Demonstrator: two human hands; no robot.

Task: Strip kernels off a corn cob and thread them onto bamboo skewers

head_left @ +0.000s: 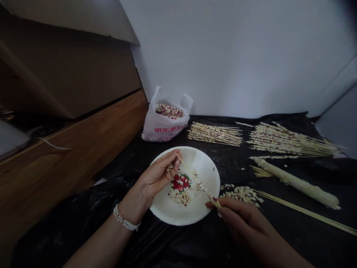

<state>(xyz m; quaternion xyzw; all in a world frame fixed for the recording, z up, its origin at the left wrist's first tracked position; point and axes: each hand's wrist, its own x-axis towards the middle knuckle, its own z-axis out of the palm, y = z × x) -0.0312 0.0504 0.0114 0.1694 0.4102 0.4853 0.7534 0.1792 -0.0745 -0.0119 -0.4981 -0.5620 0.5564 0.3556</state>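
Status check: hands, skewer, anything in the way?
Right hand pinching skewer by threaded end; left hand at bare end. Skewer part-threaded, over white bowl. Loose pieces heaped beside bowl, near right hand.

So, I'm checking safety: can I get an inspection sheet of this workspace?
Surface: creased black sheet, plastic-looking
Job's things: part-loaded skewer above white bowl with loose pieces in it
Clutter: plain sticks, smaller skewer pile, larger skewer pile, carrier bag
Left hand: grips the skewer's bare end
Right hand: grips the loaded end
Cables: thin cord at far left, use unclear
Surroundings: pale wall behind, brown box at left
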